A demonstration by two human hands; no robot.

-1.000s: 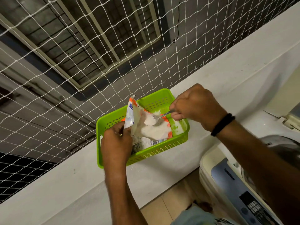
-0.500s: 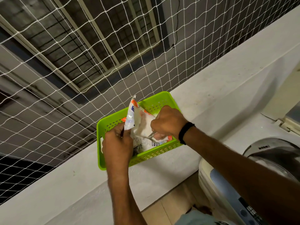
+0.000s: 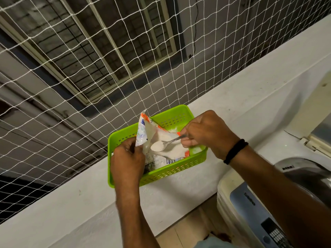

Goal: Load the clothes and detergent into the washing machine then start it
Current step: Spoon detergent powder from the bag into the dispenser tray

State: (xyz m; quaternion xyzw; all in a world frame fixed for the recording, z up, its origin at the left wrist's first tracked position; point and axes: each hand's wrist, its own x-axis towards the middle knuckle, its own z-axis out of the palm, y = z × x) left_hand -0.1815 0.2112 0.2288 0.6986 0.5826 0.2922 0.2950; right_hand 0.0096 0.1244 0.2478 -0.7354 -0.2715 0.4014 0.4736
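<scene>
Two bare hands over a lime-green perforated plastic basket (image 3: 179, 169) on a white ledge (image 3: 250, 97), left hand (image 3: 128, 158) pinching open an orange-white plastic detergent pouch (image 3: 157, 138) inside it, right hand (image 3: 206, 131) gripping a metal spoon (image 3: 164, 144) heaped with white powder, white top-load washing machine (image 3: 250, 199) at right.

1. Basket (image 3: 179, 170): bright green plastic, smooth, bit of a sheen.
2. Packet (image 3: 143, 126): thin crinkly plastic film, pretty glossy.
3. Spoon (image 3: 172, 140): shiny metal, with matt white powder (image 3: 156, 145) on it.
4. Ledge (image 3: 232, 97): rough matt plaster, looks like.
5. Net (image 3: 89, 38): white cord.
6. Washer (image 3: 250, 208): smooth glossy plastic.
</scene>
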